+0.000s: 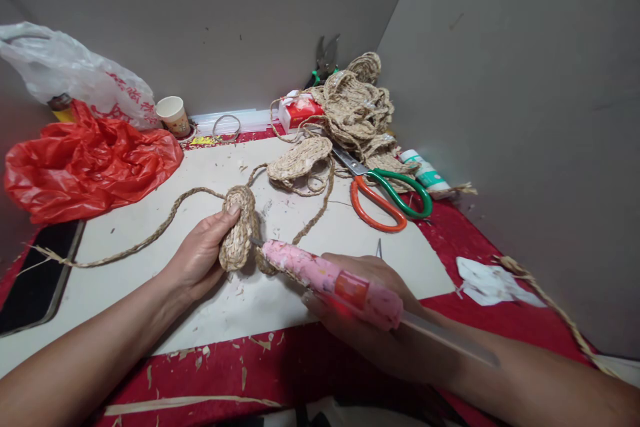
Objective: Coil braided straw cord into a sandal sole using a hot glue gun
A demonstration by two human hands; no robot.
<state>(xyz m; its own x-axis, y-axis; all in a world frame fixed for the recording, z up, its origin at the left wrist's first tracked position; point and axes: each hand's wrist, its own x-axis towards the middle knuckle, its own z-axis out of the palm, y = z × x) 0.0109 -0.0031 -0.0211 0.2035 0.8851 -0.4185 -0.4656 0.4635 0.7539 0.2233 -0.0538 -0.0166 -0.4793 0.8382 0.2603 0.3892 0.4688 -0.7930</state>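
My left hand (203, 247) grips a small oval sole of coiled, braided straw rope (237, 227), thumb on its upper face. A loose braid (165, 227) trails from it to the left, ending in frayed strands. In my right hand (360, 300) is a pink hot glue gun (325, 273), with a clear glue stick (447, 337) sticking out of its back. Its nozzle points left and meets or nearly meets the sole's right edge. Just beyond lies another straw piece (300, 160), with a braid running down toward the glue gun.
Scissors (383, 193) with green and orange handles lie by a heap of straw pieces (355, 107). Pliers (326, 63) stand behind. At left are a red plastic bag (95, 167), a phone (43, 280) and a paper cup (173, 115). A crumpled tissue (493, 281) lies right.
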